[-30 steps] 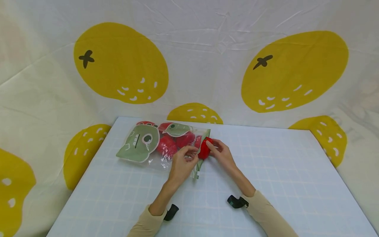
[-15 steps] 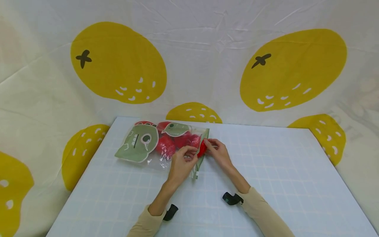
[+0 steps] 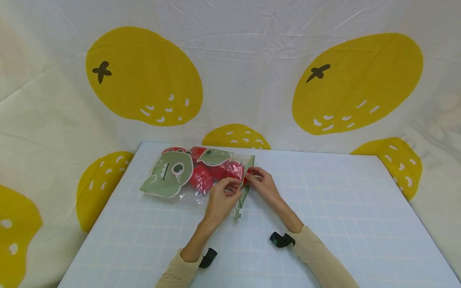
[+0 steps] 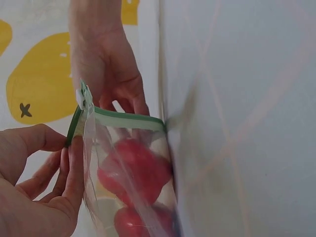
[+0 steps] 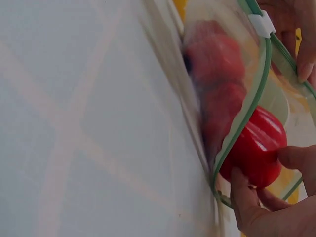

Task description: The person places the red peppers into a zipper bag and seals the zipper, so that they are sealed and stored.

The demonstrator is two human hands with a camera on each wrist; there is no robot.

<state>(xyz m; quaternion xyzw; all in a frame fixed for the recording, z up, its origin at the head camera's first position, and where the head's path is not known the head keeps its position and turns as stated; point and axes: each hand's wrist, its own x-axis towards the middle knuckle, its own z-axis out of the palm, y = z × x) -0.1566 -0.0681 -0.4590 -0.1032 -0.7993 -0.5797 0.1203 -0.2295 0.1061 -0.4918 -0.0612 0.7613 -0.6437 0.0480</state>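
A clear zip bag with a green printed face lies on its side with several red bell peppers inside. My left hand pinches the green zip edge of its mouth between thumb and fingers. From the other side, my right hand holds a glossy red bell pepper by its end, thumb on one side and fingers on the other. That pepper sits partly within the bag's parted opening. In the right wrist view, a white slider shows on the zip.
The bag rests on a pale blue checked tabletop. Behind it hangs a white cloth printed with large yellow fruit. Black wrist cameras are worn at both sleeves.
My right hand has moved left, pushing the red bell pepper from outside the mouth into the bag. My left hand keeps its pinch on the bag's edge.
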